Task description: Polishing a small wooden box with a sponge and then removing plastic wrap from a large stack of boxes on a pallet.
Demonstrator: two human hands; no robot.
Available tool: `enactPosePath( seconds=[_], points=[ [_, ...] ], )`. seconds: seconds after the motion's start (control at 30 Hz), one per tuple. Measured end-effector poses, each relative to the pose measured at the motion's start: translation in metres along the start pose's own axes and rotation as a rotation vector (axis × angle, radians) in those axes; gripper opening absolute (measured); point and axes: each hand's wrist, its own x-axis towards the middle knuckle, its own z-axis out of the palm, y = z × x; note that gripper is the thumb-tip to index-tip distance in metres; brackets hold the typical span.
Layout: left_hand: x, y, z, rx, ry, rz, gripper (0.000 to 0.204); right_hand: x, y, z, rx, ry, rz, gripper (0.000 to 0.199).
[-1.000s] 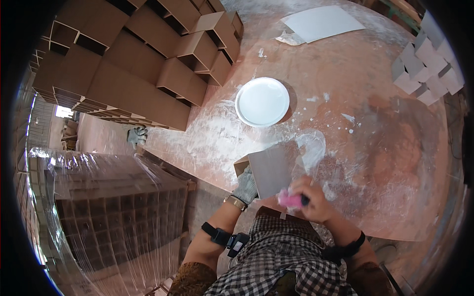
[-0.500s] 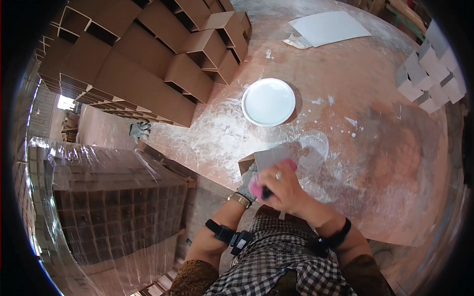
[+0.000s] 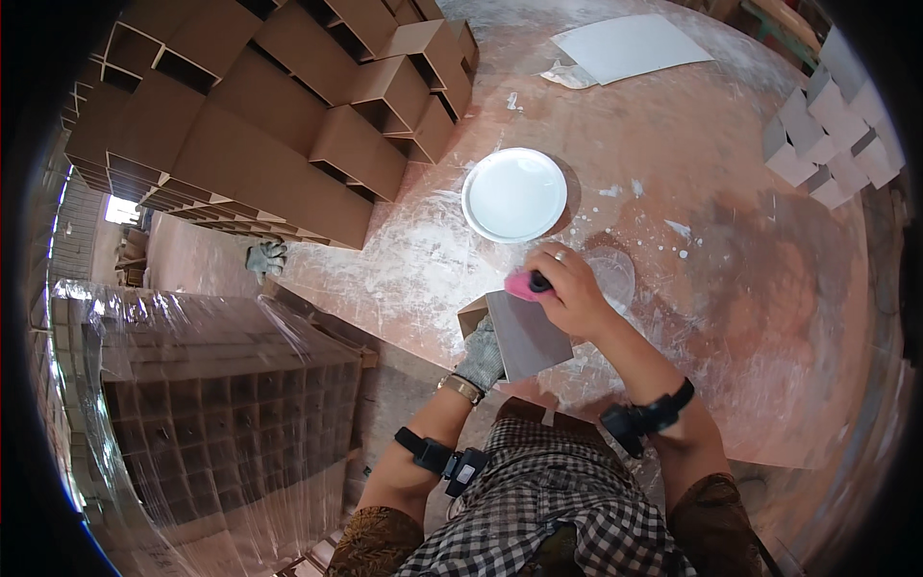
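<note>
At the near edge of the table, an open-ended cardboard box (image 3: 528, 338) is held tilted, its upper face coated greyish. My left hand (image 3: 482, 358), in a grey knitted glove, reaches into the box's open left side and holds it; its fingertips are hidden inside. My bare right hand (image 3: 568, 290) is closed round a pink pad (image 3: 522, 286) with a black handle, at the box's far edge. Just beyond, a round white tub (image 3: 514, 195) holds white liquid, probably paint.
Brown open-ended boxes (image 3: 288, 106) are stacked at the far left; white boxes (image 3: 832, 144) stand at the far right. A white sheet (image 3: 632, 48) lies at the back. A grey glove (image 3: 266, 258) rests at the left edge. Plastic-wrapped stacked goods (image 3: 231, 413) stand near left.
My right hand has moved the pink pad away from me, from the box's near side to its far edge, uncovering the coated face. My left hand still holds the box.
</note>
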Motion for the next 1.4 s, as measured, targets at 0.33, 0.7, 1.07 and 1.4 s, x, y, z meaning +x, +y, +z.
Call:
enactPosePath(
  seconds=[0.33, 0.7, 1.07, 1.4],
  points=[
    [-0.003, 0.017, -0.019, 0.095, -0.106, -0.035, 0.043, -0.090, -0.048, -0.014, -0.019, -0.177, -0.026, 0.036],
    [-0.013, -0.006, -0.026, 0.192, -0.108, -0.098, 0.047, -0.148, -0.036, -0.058, 1.061, 0.464, 0.908, 0.023],
    [-0.055, -0.008, -0.087, -0.626, 0.338, -0.055, 0.047, -0.130, -0.043, -0.063, 1.333, 0.787, 1.029, 0.037],
    [-0.087, 0.000, -0.095, -0.792, 0.439, 0.009, 0.048, -0.114, -0.055, -0.051, 1.566, 0.486, 1.032, 0.037]
  ],
)
